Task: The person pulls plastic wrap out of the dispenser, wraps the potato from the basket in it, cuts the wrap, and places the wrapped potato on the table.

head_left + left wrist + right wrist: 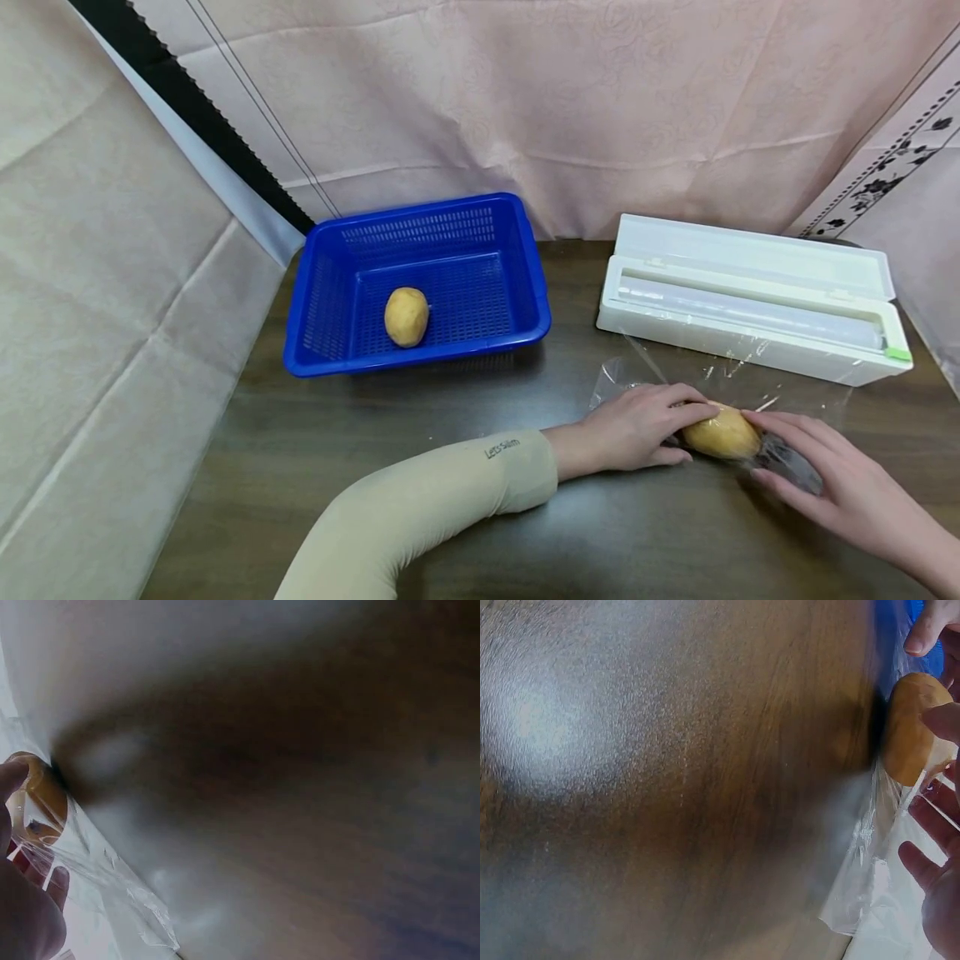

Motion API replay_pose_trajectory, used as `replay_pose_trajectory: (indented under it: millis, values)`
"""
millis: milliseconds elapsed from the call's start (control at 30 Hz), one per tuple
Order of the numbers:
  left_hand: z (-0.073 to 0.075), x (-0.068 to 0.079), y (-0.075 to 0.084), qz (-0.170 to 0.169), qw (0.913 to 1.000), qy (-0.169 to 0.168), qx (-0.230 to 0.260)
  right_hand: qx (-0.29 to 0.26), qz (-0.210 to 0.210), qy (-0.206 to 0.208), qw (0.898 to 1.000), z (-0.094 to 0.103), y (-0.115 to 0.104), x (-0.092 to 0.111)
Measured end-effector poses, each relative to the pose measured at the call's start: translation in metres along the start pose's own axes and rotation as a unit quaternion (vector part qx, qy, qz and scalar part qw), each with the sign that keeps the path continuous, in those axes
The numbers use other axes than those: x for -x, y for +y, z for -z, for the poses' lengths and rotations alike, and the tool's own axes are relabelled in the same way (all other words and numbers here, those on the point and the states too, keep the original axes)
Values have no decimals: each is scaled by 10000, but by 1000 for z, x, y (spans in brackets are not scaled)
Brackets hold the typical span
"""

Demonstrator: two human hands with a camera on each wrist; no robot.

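A blue plastic basket (345,363) has one potato (407,317) in it. The left hand (648,427), bent loosely, thumb apart, touches the second potato (723,433), on the brown table (300,467) under cling film (750,385). Behind sits the white cling film box (757,257). The right hand (832,475), thumb spread wide, touches the second potato's right end.

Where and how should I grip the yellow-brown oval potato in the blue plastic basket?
I'd pinch the potato by its left and right flanks, coming from above: it looks longer front to back, both flanks are free, and the basket's walls likely hinder a sideways approach.
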State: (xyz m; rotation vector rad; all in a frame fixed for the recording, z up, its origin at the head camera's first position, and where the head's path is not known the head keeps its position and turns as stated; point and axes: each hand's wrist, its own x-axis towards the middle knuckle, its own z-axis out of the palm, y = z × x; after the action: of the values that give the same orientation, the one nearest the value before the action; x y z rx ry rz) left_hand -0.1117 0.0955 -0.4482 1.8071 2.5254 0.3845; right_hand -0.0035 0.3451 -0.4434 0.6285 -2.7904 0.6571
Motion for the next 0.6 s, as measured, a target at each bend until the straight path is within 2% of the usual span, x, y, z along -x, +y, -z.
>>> replay_pose_trajectory:
  millis: [367,600]
  values:
    - [-5,-9,0,296,9993,33,212,-70,-52,126,9999,-4,3,-1]
    - [-7,-13,1,352,9989,247,176,-91,75,280,9995,-8,6,-3]
